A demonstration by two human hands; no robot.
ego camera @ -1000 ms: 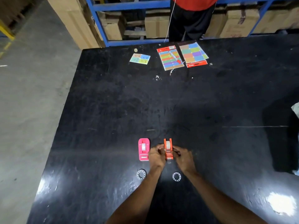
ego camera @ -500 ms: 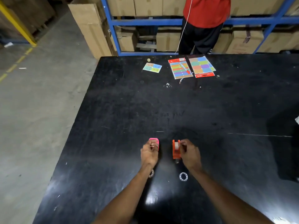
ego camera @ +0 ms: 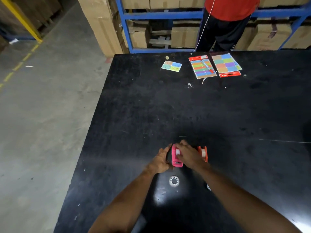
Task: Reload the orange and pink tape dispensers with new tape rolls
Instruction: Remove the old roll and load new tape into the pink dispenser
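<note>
The pink tape dispenser (ego camera: 176, 157) stands on the black table (ego camera: 168, 106) with a white tape roll in it. My left hand (ego camera: 159, 161) grips its left side and my right hand (ego camera: 188, 154) holds it from the right, fingers over its top. Just to the right stands the orange tape dispenser (ego camera: 203, 153), also with a roll inside, untouched by either hand. A small spoked tape core (ego camera: 174, 181) lies on the table nearer me. A second core (ego camera: 208, 187) peeks out beside my right forearm.
Colourful sticker sheets (ego camera: 202, 68), (ego camera: 226, 63) and a small card (ego camera: 171, 66) lie at the table's far edge. A person in a red top (ego camera: 230, 9) stands behind it by blue shelving with cardboard boxes. The table's left edge drops to concrete floor.
My right hand has left the orange dispenser and moved left onto the pink one, which my left hand now holds too. The camera view has shifted.
</note>
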